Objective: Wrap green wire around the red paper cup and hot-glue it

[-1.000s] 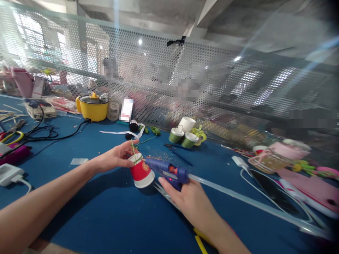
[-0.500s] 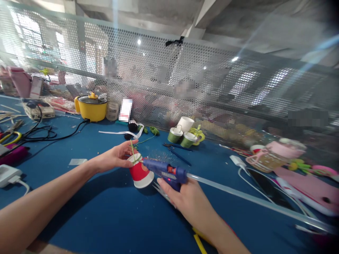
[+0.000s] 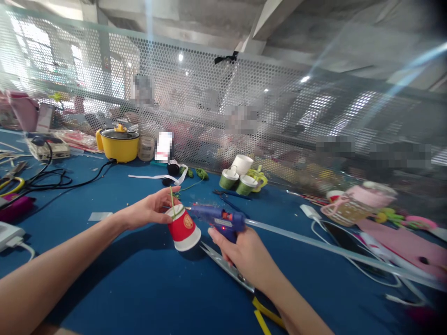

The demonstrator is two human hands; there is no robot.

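Note:
A red paper cup (image 3: 183, 229) stands upside down on the blue table (image 3: 139, 279), tilted a little. My left hand (image 3: 152, 209) pinches the cup's upturned base together with a thin green stick (image 3: 171, 197) that rises from it. My right hand (image 3: 240, 251) grips a blue hot glue gun (image 3: 218, 217). The gun's nozzle points left, close to the top of the cup. A long clear glue stick (image 3: 314, 244) trails out of the gun's back to the right.
Scissors with yellow handles (image 3: 233, 274) lie under my right wrist. Green paper cups and a white one (image 3: 240, 177) stand behind, near a yellow pot (image 3: 118, 143). Black cables (image 3: 52, 179) lie at left, a pink basket (image 3: 352, 204) and white cords at right. A perforated screen (image 3: 244, 107) backs the table.
The glue gun's nozzle has drawn slightly back from the cup's top, and the cup has turned so its round logo faces me. The view has drifted a little.

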